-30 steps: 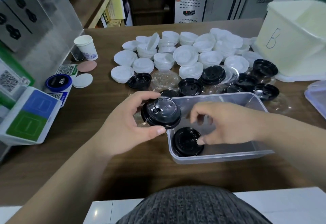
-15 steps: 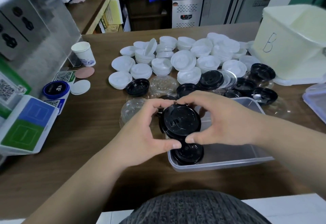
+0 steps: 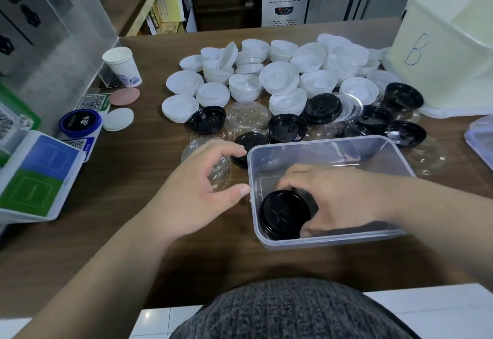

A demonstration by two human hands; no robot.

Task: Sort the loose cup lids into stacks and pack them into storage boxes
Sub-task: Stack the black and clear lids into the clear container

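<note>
A clear plastic storage box (image 3: 394,151) stands on the brown table in front of me. In its near left corner sits a stack of black lids (image 3: 284,214), and my right hand (image 3: 338,199) grips the stack with curled fingers inside the box. My left hand (image 3: 197,191) hovers just left of the box with loosely curled fingers, holding nothing, above a clear lid (image 3: 205,162). Several loose black lids (image 3: 288,127) and clear lids (image 3: 246,114) lie behind the box. Stacks of white lids (image 3: 280,77) fill the table further back.
A large cream bin marked B (image 3: 448,53) stands at the back right. Another clear container (image 3: 480,138) pokes in at the right edge. A paper cup (image 3: 122,66), a blue round item (image 3: 80,123), coasters and a blue-green payment stand (image 3: 37,175) line the left side.
My left hand has let go of the black lid stack, and my right hand has lowered it onto the black lid in the box's near left corner. My left hand moved left.
</note>
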